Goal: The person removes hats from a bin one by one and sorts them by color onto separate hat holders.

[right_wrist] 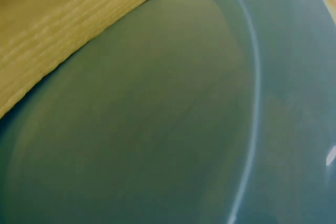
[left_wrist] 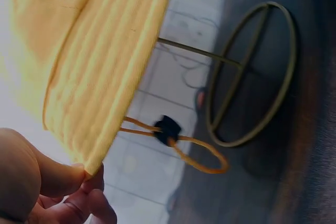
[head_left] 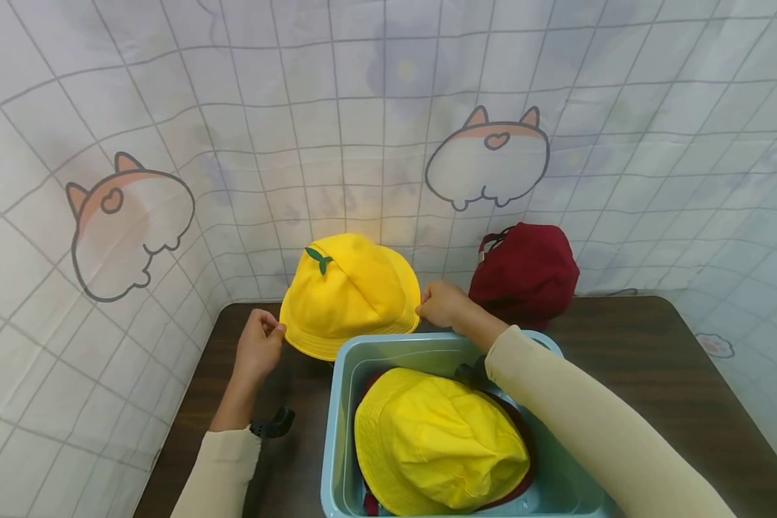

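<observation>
A yellow bucket hat [head_left: 346,291] with a green sprout on its crown sits on a wire hat stand [left_wrist: 252,74] at the back of the table. My left hand [head_left: 259,349] pinches the left edge of its brim between thumb and fingers. On the opposite side, my right hand [head_left: 445,303] pinches the right edge of the brim. An orange cord with a black toggle [left_wrist: 167,130] hangs under the brim in the left wrist view. Only the bin and a hat brim [right_wrist: 79,19] show in the right wrist view; the right hand is out of it.
A light blue bin [head_left: 337,432] stands in front, holding another yellow hat [head_left: 447,439] over dark red fabric. My right forearm passes over the bin. At the back right is a dark red hat [head_left: 527,273]. A grid-patterned cloth [head_left: 375,108] hangs behind the dark wooden table [head_left: 634,374].
</observation>
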`<state>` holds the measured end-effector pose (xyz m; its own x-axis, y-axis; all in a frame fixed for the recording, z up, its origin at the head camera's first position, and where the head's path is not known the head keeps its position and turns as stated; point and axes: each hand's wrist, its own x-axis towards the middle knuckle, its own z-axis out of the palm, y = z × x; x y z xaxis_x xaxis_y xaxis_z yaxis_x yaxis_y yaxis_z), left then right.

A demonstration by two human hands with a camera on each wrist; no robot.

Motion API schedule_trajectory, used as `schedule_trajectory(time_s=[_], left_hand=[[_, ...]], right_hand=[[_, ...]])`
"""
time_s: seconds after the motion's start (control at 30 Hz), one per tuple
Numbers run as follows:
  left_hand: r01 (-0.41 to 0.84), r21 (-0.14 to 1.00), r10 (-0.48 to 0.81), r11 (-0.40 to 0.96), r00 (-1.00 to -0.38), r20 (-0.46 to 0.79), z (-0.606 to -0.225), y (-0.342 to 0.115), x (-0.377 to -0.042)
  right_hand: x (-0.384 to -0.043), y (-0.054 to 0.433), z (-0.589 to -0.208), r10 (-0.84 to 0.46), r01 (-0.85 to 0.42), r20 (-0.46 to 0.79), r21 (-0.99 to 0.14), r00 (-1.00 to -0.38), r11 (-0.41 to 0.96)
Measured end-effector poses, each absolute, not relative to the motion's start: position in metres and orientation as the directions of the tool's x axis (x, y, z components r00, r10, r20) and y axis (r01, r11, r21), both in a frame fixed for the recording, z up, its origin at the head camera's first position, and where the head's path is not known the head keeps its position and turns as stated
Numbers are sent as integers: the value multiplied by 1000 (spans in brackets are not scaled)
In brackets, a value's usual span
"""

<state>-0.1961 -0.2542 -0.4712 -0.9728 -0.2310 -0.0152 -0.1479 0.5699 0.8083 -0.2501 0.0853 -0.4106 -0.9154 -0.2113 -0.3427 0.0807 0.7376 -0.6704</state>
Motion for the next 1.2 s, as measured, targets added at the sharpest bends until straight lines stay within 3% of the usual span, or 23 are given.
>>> schedule_trajectory(time_s=[0.4, 0.77, 1.2], left_hand=[[-154, 764, -213, 627, -977, -22, -478, -247, -202], [-163, 755, -211, 636, -977, -34, -482, -246, -201], [-166, 744, -213, 648, -976, -32, -481, -243, -203]], right_hand=[[-257, 82, -415, -216, 9, -365, -526, -906, 851], [-259, 80, -417, -240, -36, -371, -481, -897, 876], [-258, 81, -416, -238, -1, -384, -524, -892, 852]])
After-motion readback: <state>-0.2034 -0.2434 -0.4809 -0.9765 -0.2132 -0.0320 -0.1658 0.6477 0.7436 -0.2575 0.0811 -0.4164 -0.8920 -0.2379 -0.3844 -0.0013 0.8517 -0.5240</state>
